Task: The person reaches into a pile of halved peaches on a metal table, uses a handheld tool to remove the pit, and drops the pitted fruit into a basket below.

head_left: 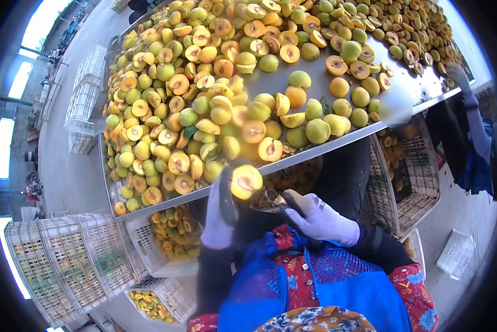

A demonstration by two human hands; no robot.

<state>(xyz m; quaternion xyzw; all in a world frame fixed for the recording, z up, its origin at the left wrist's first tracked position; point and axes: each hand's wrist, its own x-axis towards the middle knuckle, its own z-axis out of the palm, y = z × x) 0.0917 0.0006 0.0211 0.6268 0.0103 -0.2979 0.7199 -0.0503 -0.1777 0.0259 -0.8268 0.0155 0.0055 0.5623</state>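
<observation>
My left hand (222, 207), in a pale glove with dark fingers, is closed on a halved yellow peach (246, 182). The cut face points up and shows a reddish-brown centre. To its right, my right hand (320, 217), gloved in the same way, is wrapped round a small pitting tool (271, 196) with a curved metal tip. The tip stops just short of the peach half, and the grip is mostly hidden in my fingers. Both hands are at the near edge of a metal table (293, 161) heaped with whole and halved peaches (174, 110).
A crate of peaches (174, 232) stands below the table on the left, near stacked white crates (71, 249). Another crate (417, 182) is at the right. A co-worker's gloved hand (457, 74) reaches over the far right end. A blurred spot covers part of the tabletop.
</observation>
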